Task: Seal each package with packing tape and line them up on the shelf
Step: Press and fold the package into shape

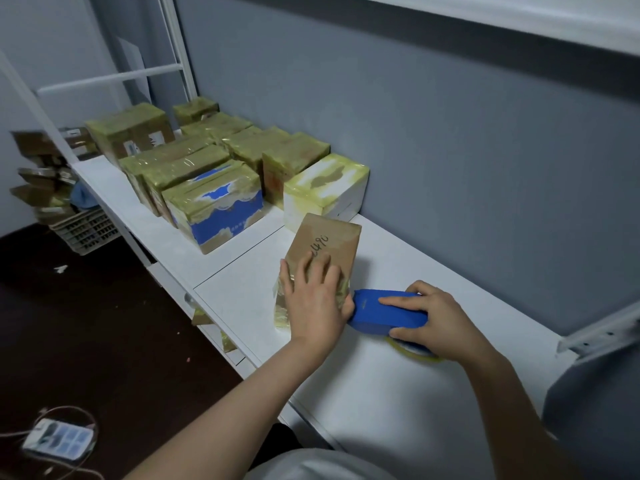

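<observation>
Pressing down on a small brown box (329, 244) with the left hand (313, 299), fingers straight and spread across its top. Gripping a blue tape dispenser (388, 311) in the right hand (436, 320), fingers curled round it, forefinger stretched along its back, right beside the near end of the box. Plain cardboard, dark handwritten digits on top, yellowish clear tape wrinkled round the near end. Lying on the white shelf (381, 393), just in front of a white package (325, 188). One box under the hand, one dispenser, one roll of tape (412, 351). Beyond, roughly nine or ten taped packages in two rows: the white package, a blue package (221, 209), the rest brown; exact count hard to tell.
</observation>
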